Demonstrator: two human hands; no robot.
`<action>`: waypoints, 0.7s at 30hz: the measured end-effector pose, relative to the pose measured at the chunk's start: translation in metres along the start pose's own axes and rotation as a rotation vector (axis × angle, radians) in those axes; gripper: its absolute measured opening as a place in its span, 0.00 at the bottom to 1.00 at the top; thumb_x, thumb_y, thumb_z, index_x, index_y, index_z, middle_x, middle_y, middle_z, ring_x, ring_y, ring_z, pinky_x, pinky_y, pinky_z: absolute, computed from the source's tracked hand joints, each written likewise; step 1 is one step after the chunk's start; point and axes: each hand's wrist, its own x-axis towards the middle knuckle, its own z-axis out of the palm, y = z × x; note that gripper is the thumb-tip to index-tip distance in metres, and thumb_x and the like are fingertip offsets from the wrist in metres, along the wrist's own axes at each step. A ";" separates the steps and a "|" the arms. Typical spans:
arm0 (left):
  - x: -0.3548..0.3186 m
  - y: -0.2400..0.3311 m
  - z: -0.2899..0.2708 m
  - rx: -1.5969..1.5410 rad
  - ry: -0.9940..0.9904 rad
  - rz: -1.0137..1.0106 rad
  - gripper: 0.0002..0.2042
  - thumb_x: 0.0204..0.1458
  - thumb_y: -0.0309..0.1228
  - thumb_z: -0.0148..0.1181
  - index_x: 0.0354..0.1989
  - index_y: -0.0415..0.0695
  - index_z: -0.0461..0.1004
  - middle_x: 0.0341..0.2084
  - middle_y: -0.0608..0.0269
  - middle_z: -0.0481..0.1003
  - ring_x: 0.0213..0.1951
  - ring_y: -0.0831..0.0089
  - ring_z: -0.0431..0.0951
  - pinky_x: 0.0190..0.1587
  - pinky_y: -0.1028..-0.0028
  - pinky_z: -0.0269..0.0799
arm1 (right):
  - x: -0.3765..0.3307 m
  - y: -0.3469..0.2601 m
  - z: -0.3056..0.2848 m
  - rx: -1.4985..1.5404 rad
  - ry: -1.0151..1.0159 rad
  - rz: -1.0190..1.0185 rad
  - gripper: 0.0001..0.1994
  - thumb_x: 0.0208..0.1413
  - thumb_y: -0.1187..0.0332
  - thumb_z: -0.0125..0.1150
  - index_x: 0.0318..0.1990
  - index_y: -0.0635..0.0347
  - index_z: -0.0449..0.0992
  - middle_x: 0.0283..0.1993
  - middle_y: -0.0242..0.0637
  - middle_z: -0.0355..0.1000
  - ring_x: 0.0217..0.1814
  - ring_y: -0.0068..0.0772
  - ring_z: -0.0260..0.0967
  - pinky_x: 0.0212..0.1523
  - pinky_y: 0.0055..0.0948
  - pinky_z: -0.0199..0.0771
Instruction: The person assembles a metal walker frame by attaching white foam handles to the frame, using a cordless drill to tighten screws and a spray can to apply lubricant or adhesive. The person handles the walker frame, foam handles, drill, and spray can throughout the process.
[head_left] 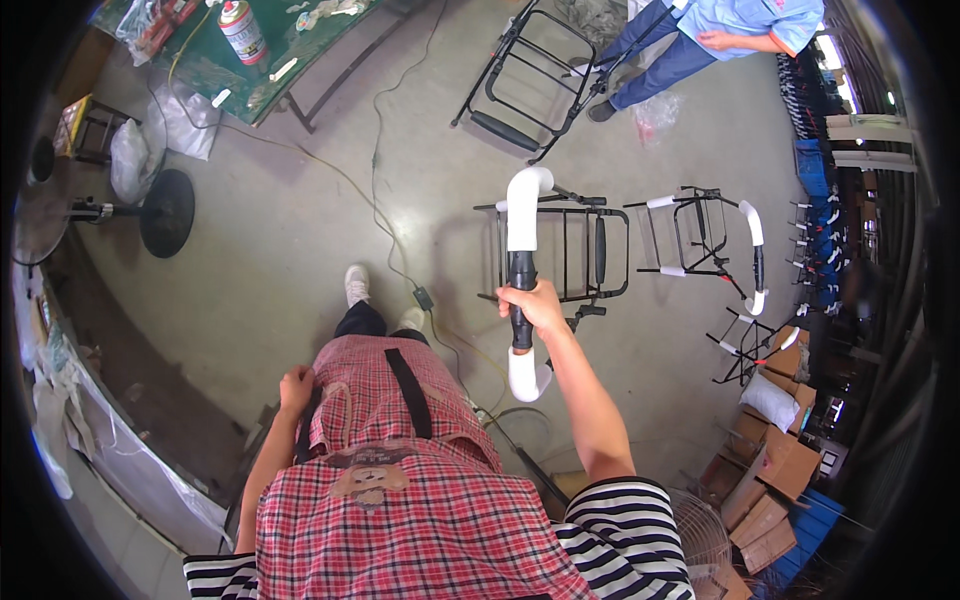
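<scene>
Gripping a black metal frame (pixel 560 255) by its handle, right hand (pixel 532 303) closed around the black grip.

Head view: the frame stands on the concrete floor (pixel 300 260) ahead of the person, its handle bar wrapped in white foam (pixel 523 205) above and below the right hand's fist. The left hand (pixel 296 386) rests loosely curled against the red plaid apron (pixel 400 470), well apart from the frame. Two similar frames (pixel 715 245) lie beyond, near another person (pixel 720 30).
</scene>
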 end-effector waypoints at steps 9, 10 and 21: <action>0.023 -0.001 0.001 -0.006 -0.003 0.013 0.14 0.52 0.37 0.57 0.38 0.38 0.79 0.29 0.50 0.80 0.34 0.58 0.82 0.41 0.65 0.75 | -0.009 -0.007 0.011 -0.224 0.169 -0.078 0.12 0.46 0.66 0.72 0.28 0.63 0.74 0.23 0.34 0.74 0.23 0.22 0.70 0.27 0.26 0.71; 0.024 -0.001 0.001 -0.010 -0.007 0.007 0.14 0.52 0.37 0.57 0.38 0.38 0.79 0.29 0.49 0.80 0.34 0.58 0.82 0.41 0.65 0.75 | -0.010 -0.007 0.012 -0.333 0.229 -0.094 0.13 0.45 0.65 0.72 0.26 0.62 0.74 0.23 0.33 0.74 0.23 0.21 0.69 0.27 0.26 0.70; 0.030 0.005 -0.003 -0.028 -0.030 -0.038 0.14 0.53 0.37 0.57 0.39 0.38 0.79 0.29 0.51 0.80 0.33 0.61 0.81 0.39 0.66 0.75 | -0.006 -0.018 0.004 0.070 -0.031 0.091 0.11 0.42 0.74 0.71 0.29 0.61 0.71 0.21 0.35 0.71 0.21 0.26 0.69 0.31 0.27 0.74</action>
